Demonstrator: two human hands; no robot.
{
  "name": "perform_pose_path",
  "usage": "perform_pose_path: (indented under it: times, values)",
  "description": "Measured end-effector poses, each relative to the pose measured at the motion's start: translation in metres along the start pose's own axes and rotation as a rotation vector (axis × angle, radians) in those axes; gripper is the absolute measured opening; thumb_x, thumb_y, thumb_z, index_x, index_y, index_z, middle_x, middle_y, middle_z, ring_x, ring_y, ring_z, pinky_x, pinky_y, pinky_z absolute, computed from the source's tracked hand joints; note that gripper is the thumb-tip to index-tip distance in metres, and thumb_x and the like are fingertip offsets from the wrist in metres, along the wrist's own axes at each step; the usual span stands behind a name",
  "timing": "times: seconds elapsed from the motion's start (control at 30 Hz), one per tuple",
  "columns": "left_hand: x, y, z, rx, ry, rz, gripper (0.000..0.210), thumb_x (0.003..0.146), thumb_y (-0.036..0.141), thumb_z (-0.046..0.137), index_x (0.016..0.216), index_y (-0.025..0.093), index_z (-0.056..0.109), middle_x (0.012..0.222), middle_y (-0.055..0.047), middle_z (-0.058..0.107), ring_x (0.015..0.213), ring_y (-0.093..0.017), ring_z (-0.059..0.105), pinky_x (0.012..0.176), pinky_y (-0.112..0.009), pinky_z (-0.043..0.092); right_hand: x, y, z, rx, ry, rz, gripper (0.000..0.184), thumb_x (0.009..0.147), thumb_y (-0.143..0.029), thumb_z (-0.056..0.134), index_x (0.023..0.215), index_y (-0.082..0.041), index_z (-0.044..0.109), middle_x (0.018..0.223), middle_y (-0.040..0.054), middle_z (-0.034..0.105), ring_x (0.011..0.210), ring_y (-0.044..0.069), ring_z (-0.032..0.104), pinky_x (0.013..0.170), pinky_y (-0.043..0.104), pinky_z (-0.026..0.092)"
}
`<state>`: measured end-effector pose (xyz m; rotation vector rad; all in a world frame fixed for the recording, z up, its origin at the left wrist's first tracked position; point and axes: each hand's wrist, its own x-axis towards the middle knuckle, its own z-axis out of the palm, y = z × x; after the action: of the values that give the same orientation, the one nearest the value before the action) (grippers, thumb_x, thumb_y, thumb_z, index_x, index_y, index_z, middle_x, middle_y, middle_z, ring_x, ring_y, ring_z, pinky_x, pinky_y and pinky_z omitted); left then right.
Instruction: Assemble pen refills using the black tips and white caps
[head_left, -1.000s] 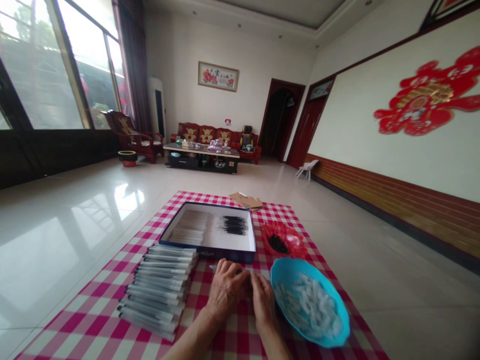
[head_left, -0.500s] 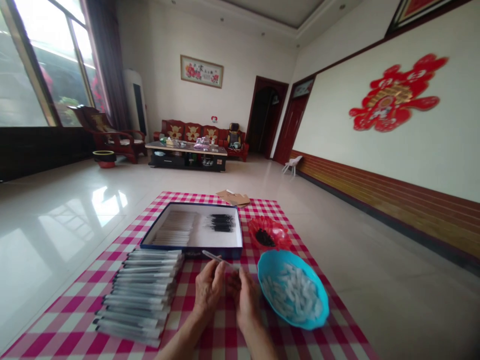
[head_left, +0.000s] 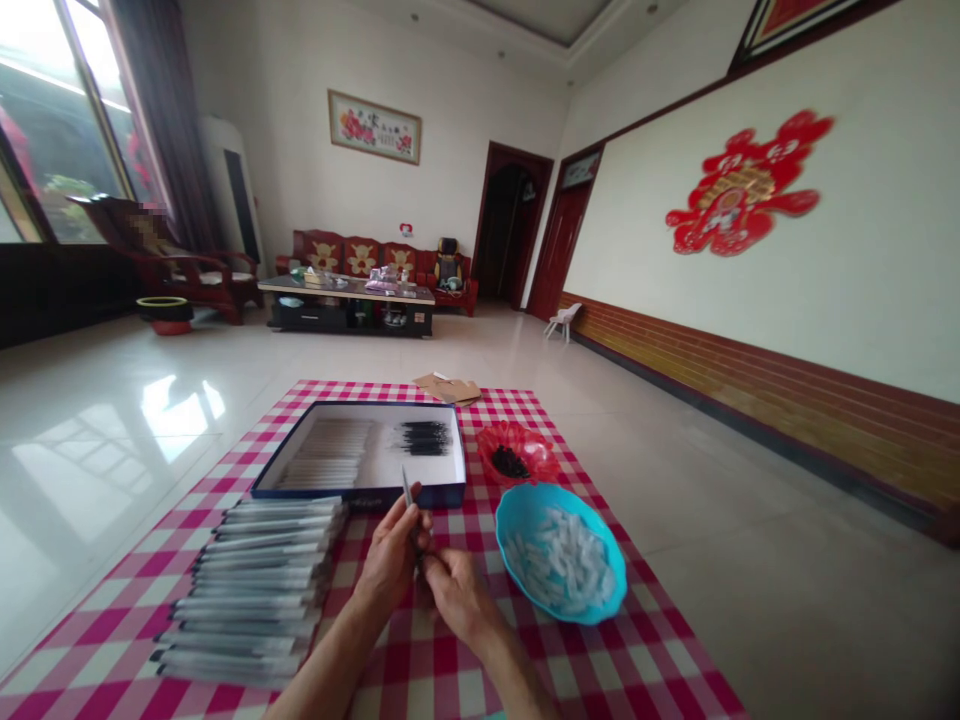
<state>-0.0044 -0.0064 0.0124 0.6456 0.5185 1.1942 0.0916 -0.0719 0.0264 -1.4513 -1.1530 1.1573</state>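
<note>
One slim grey plastic pen (head_left: 407, 487) points to twelve o'clock, my left hand (head_left: 390, 552) curled round it, my right hand (head_left: 456, 592) pinching its near end, scalloped blue plastic bowl (head_left: 523, 508) at three o'clock

I'm missing the near end of the pen (head_left: 407, 485) inside the right hand (head_left: 456, 592); the tablecloth's (head_left: 397, 665) near edge is lying below view.

Daylight enters through a tall brown-framed window (head_left: 37, 110) beside a dark purplish curtain (head_left: 154, 115) and glints on the glossy pale tiled floor (head_left: 600, 440). A reddish-brown wooden sofa (head_left: 343, 258) lines the white far wall (head_left: 457, 180), behind a low black coffee table (head_left: 330, 318). A large red ornament (head_left: 742, 205) hangs on the pale right wall (head_left: 892, 260), above brown brick-patterned panelling (head_left: 750, 385).
</note>
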Motion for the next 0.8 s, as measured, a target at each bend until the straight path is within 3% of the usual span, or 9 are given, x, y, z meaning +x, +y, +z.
perform_pose_path:
  times: [0.13,0.23,0.3,0.37,0.57,0.7,0.8]
  values:
    - [-0.001,-0.004,0.001,0.22,-0.073,0.018,0.058,0.075,0.044,0.069,0.125,0.017,0.055,0.054,0.009,0.045,0.039,-0.003,0.03,0.038,-0.015,0.023,-0.019,-0.029,-0.036,-0.262,-0.03,-0.145,0.02,0.08,-0.026,0.053,0.067,-0.017,0.065,0.053,-0.0024,0.059,0.049,0.01,0.051,0.048,0.021,0.033]
    - [-0.002,-0.01,0.001,0.473,-0.099,0.086,0.056,0.077,0.052,0.063,0.116,0.013,0.064,0.047,0.009,0.038,0.039,-0.005,0.028,0.038,-0.017,0.022,-0.02,-0.046,-0.076,-0.642,0.14,-0.31,0.02,0.081,-0.021,0.049,0.076,-0.019,0.068,0.071,0.0011,0.068,0.065,0.014,0.058,0.059,0.022,0.038]
    - [-0.003,-0.014,0.0,0.672,-0.064,0.212,0.05,0.078,0.051,0.062,0.108,0.012,0.069,0.047,0.006,0.043,0.042,-0.008,0.036,0.041,-0.019,0.027,-0.011,-0.046,-0.101,-0.797,0.252,-0.261,0.02,0.077,-0.016,0.051,0.073,-0.02,0.07,0.074,0.0029,0.07,0.069,0.016,0.06,0.064,0.024,0.038]
    - [-0.004,-0.016,-0.001,0.874,-0.035,0.351,0.04,0.08,0.045,0.06,0.105,0.015,0.072,0.051,0.003,0.054,0.047,-0.011,0.047,0.046,-0.02,0.034,0.0,-0.039,-0.118,-0.854,0.292,-0.2,0.022,0.071,-0.01,0.054,0.057,-0.02,0.067,0.062,0.0037,0.068,0.062,0.017,0.059,0.062,0.027,0.036]
    - [-0.008,-0.018,-0.001,1.168,-0.162,0.561,0.03,0.088,0.03,0.051,0.11,0.022,0.069,0.07,-0.002,0.071,0.059,-0.016,0.064,0.057,-0.022,0.046,0.023,-0.011,-0.124,-0.856,0.388,-0.075,0.027,0.058,-0.004,0.062,0.038,-0.02,0.054,0.048,0.0056,0.062,0.059,0.021,0.06,0.061,0.031,0.034]
    - [-0.009,-0.018,-0.001,1.214,-0.18,0.596,0.029,0.089,0.028,0.049,0.11,0.021,0.068,0.071,-0.004,0.072,0.059,-0.017,0.066,0.058,-0.022,0.048,0.027,-0.01,-0.122,-0.731,0.416,-0.07,0.025,0.053,-0.002,0.061,0.038,-0.02,0.052,0.042,0.0014,0.056,0.055,0.018,0.057,0.061,0.031,0.034]
    - [-0.009,-0.019,-0.001,1.218,-0.194,0.608,0.03,0.091,0.029,0.047,0.111,0.021,0.067,0.072,-0.005,0.072,0.059,-0.016,0.065,0.058,-0.022,0.049,0.026,-0.018,-0.126,-0.57,0.408,-0.123,0.017,0.06,-0.011,0.063,0.047,-0.021,0.057,0.048,-0.0011,0.058,0.056,0.016,0.055,0.06,0.029,0.036]
